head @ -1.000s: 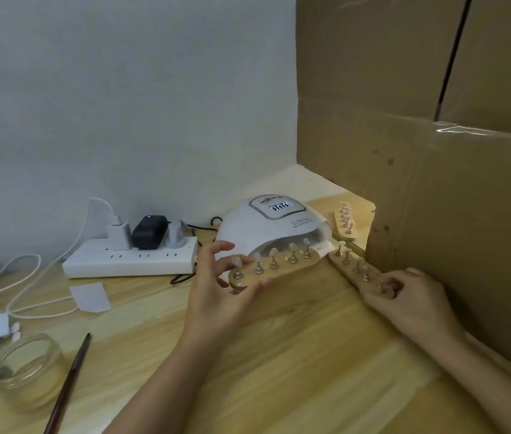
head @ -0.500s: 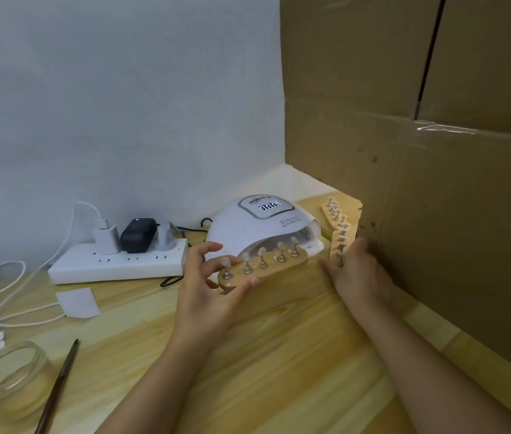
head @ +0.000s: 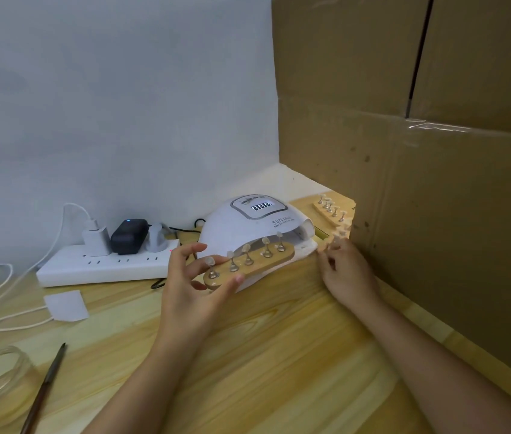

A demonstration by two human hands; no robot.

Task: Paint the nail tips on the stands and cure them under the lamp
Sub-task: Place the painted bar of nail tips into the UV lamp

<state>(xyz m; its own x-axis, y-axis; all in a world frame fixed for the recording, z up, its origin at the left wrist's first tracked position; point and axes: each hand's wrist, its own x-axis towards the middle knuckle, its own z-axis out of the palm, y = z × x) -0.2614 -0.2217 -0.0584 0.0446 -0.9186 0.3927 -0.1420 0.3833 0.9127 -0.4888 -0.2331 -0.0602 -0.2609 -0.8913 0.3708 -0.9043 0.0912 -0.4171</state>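
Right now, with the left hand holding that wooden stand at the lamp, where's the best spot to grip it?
Grip the stand by its bare rounded near end, thumb and fingers on the side edges, as the left hand does. Come from the near side: nail tips line the top, and the lamp blocks the far end.

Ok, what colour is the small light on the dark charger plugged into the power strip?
Blue, a small dot on top of the black charger, seen in the head view.

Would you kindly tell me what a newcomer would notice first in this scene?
Mid-frame, the left hand holds a flat wooden stand of five pale nail tips at the mouth of the white domed curing lamp. The right hand touches a second wooden stand beside the tall brown cardboard wall.
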